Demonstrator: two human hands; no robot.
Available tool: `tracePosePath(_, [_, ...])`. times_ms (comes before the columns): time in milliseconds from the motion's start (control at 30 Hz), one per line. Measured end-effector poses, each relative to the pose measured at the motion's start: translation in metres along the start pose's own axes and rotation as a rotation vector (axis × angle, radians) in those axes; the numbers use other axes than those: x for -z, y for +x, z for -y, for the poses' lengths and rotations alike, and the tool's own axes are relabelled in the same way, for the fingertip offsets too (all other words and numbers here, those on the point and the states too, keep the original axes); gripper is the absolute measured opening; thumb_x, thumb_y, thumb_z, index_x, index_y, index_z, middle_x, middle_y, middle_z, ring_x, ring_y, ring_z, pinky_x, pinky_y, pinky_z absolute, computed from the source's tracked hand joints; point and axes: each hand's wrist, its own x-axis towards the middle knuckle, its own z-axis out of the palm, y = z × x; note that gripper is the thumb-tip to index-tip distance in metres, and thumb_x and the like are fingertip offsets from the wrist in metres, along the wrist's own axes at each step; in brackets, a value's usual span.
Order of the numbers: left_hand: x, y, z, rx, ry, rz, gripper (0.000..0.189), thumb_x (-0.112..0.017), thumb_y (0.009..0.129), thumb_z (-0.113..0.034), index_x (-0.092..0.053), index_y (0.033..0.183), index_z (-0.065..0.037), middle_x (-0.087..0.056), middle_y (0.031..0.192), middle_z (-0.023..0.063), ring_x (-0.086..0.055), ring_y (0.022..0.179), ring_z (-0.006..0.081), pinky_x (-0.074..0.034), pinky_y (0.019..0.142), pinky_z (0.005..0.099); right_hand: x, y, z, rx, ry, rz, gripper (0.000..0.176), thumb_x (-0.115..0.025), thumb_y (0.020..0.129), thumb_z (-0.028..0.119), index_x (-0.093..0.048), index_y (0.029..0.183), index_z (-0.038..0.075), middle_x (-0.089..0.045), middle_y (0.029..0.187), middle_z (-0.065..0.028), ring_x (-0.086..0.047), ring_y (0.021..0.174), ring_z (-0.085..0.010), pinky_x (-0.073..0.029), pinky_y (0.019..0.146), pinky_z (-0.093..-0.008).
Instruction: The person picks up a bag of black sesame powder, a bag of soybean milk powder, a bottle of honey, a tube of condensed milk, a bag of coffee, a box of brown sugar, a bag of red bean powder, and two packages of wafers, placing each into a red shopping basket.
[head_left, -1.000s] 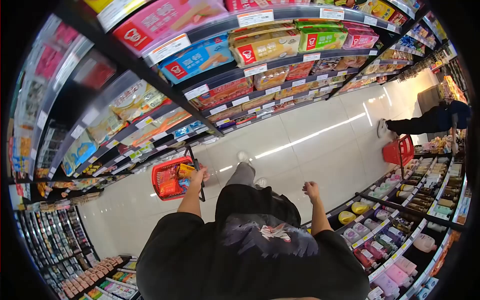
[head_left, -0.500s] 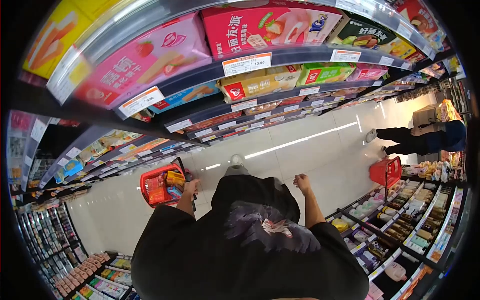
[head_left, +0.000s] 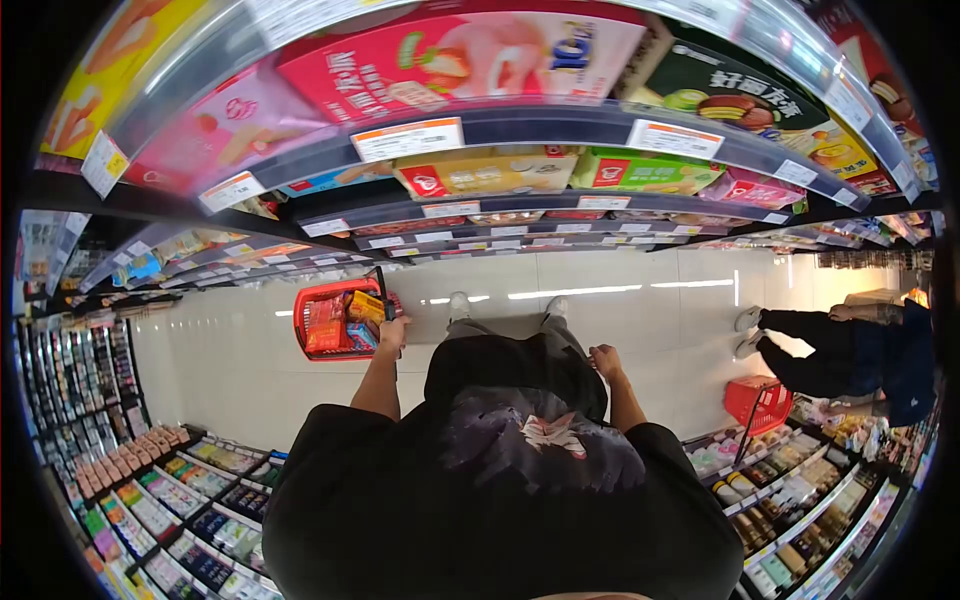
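Note:
My left hand (head_left: 393, 334) is closed round the dark handle (head_left: 389, 312) of a red shopping basket (head_left: 299, 322), to my left and low over the floor. Inside the basket lie red packets (head_left: 325, 322), a yellow pack (head_left: 366, 306) and a blue pack (head_left: 362, 335). Beside my right thigh hangs my right hand (head_left: 606, 361), its fingers loosely curled with nothing visible in them. Ahead of me, boxed snacks fill the shelf, among them a pink box with strawberries (head_left: 470, 62) and a dark green box (head_left: 735, 85).
Shelves with price tags (head_left: 408, 139) run across the front. A person in dark clothes (head_left: 830, 340) stands to the right, near another red basket (head_left: 757, 404). Display racks with bottles and packs (head_left: 790, 500) are behind me on both sides. Pale tiled floor (head_left: 640, 300) lies between.
My view has turned and shifted along the shelf, so the boxes sit further left. Both my shoes now show on the floor. My left hand still holds the basket; my right hand stays at my side.

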Motion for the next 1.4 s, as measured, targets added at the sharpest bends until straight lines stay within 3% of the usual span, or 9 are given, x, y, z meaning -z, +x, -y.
tracePosePath(133, [-0.062, -0.018, -0.005, -0.003, 0.024, -0.01, 0.027, -0.063, 0.07, -0.025, -0.043, 0.057, -0.01, -0.037, 0.045, 0.002, -0.035, 0.033, 0.0159, -0.027, 0.032, 0.0315, 0.055, 0.035, 0.003, 0.126, 0.115, 0.008, 0.025, -0.055, 0.081, 0.022, -0.057, 0.089, -0.002, -0.06, 0.073, -0.0103, -0.056, 0.06, -0.018, -0.047, 0.054, -0.0305])
tracePosePath(467, [-0.173, -0.082, -0.025, -0.096, -0.232, 0.055, 0.029, -0.063, 0.072, -0.026, -0.042, 0.055, -0.013, -0.036, 0.044, -0.0008, -0.035, 0.033, 0.0135, -0.026, 0.032, 0.0301, 0.159, 0.071, -0.001, -0.017, 0.003, 0.029, 0.024, -0.053, 0.079, 0.024, -0.056, 0.087, 0.001, -0.059, 0.072, -0.0098, -0.058, 0.061, -0.0191, -0.046, 0.055, -0.0326])
tracePosePath(867, [-0.098, -0.08, -0.03, -0.131, -0.239, -0.075, 0.028, -0.058, 0.079, -0.026, -0.046, 0.057, -0.013, -0.037, 0.046, -0.0024, -0.032, 0.033, 0.0094, -0.023, 0.031, 0.0261, 0.126, 0.065, 0.01, 0.117, 0.097, 0.112, 0.025, -0.054, 0.079, 0.022, -0.058, 0.085, -0.003, -0.06, 0.069, -0.0094, -0.058, 0.059, -0.0166, -0.046, 0.053, -0.0299])
tracePosePath(967, [-0.065, -0.045, -0.014, -0.143, -0.086, -0.137, 0.023, -0.061, 0.075, -0.026, -0.056, 0.064, -0.006, -0.051, 0.053, 0.0031, -0.049, 0.042, 0.0153, -0.037, 0.039, 0.0296, 0.119, 0.076, 0.002, 0.161, 0.034, 0.136, 0.027, -0.055, 0.079, 0.021, -0.058, 0.086, -0.005, -0.061, 0.069, -0.0105, -0.058, 0.061, -0.0172, -0.046, 0.055, -0.0301])
tracePosePath(1033, [-0.045, -0.014, 0.004, -0.239, 0.18, -0.405, 0.027, -0.063, 0.072, -0.027, -0.061, 0.073, -0.001, -0.062, 0.066, 0.013, -0.06, 0.06, 0.0256, -0.046, 0.056, 0.0346, 0.118, 0.07, 0.011, 0.151, -0.049, 0.119, 0.024, -0.055, 0.081, 0.017, -0.059, 0.084, -0.006, -0.061, 0.072, -0.0121, -0.058, 0.065, -0.0181, -0.047, 0.061, -0.0286])
tracePosePath(1067, [-0.032, 0.004, 0.012, -0.256, 0.15, -0.339, 0.038, -0.063, 0.071, -0.028, -0.06, 0.094, 0.002, -0.064, 0.086, 0.0202, -0.061, 0.082, 0.0346, -0.046, 0.075, 0.0383, 0.117, 0.069, 0.013, 0.16, -0.09, 0.114, 0.024, -0.055, 0.081, 0.017, -0.059, 0.084, -0.007, -0.061, 0.073, -0.0126, -0.058, 0.066, -0.018, -0.047, 0.061, -0.0281])
tracePosePath(1167, [-0.031, -0.029, -0.01, -0.239, 0.424, -0.596, 0.044, -0.061, 0.071, -0.028, -0.055, 0.104, 0.0, -0.062, 0.094, 0.0214, -0.06, 0.088, 0.0354, -0.047, 0.078, 0.0398, 0.121, 0.061, 0.019, 0.215, -0.152, 0.114, 0.025, -0.055, 0.081, 0.017, -0.06, 0.083, -0.007, -0.062, 0.074, -0.0135, -0.058, 0.065, -0.0178, -0.046, 0.06, -0.0276])
tracePosePath(1333, [-0.023, -0.032, -0.02, -0.14, 0.492, -0.608, 0.063, -0.064, 0.068, -0.034, -0.044, 0.119, -0.002, -0.055, 0.11, 0.0233, -0.054, 0.102, 0.0353, -0.042, 0.088, 0.0407, 0.119, 0.073, 0.02, 0.323, -0.184, 0.077, 0.025, -0.054, 0.081, 0.018, -0.059, 0.084, -0.007, -0.062, 0.073, -0.0148, -0.058, 0.064, -0.0187, -0.047, 0.059, -0.0284])
tracePosePath(1400, [-0.033, -0.058, -0.04, -0.11, 0.516, -0.672, 0.064, -0.063, 0.069, -0.034, -0.042, 0.121, -0.002, -0.051, 0.114, 0.0233, -0.051, 0.105, 0.0357, -0.041, 0.09, 0.0405, 0.117, 0.083, 0.014, 0.213, -0.022, 0.108, 0.026, -0.053, 0.082, 0.019, -0.058, 0.086, -0.007, -0.061, 0.073, -0.0147, -0.059, 0.064, -0.0198, -0.048, 0.059, -0.0293])
